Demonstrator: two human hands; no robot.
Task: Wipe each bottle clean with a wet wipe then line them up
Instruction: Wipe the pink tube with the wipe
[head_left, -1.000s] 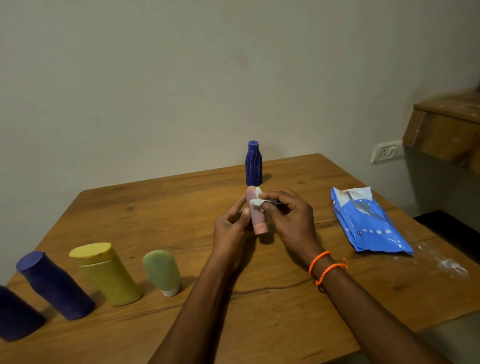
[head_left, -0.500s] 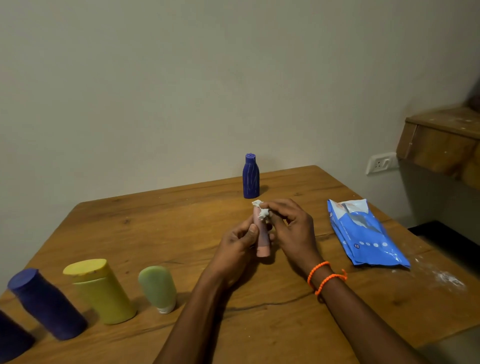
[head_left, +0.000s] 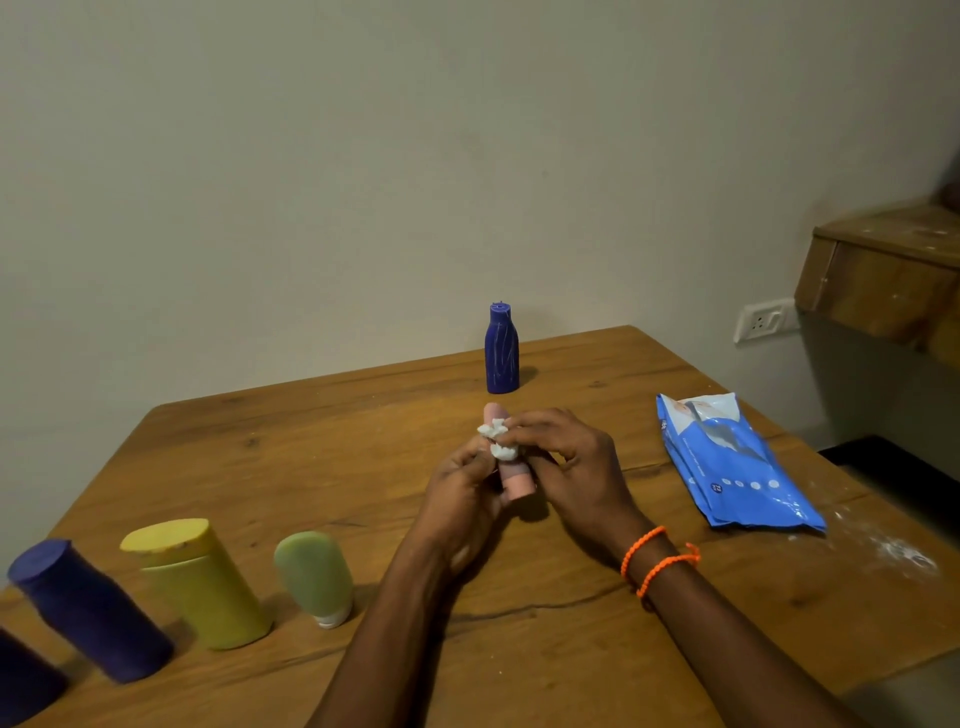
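Note:
My left hand (head_left: 465, 486) grips a small pink bottle (head_left: 515, 478) held above the wooden table (head_left: 311, 457). My right hand (head_left: 571, 470) presses a crumpled white wet wipe (head_left: 497, 441) against the bottle's upper side. A row stands at the front left: a pale green tube (head_left: 314, 574) on its white cap, a yellow bottle (head_left: 200, 582), a dark blue bottle (head_left: 88, 608) and another dark one (head_left: 23, 680) cut off by the frame edge. A scratched blue bottle (head_left: 502, 349) stands alone near the far edge.
A blue wet wipe pack (head_left: 732, 462) lies to the right of my hands. White powder (head_left: 893, 551) marks the table's right corner. A wooden shelf (head_left: 883, 275) and a wall socket (head_left: 763, 321) are at the right, off the table.
The wipe has slid from the pink bottle's top down along its side, and the bottle's pink tip now shows above it. The view has tilted up slightly.

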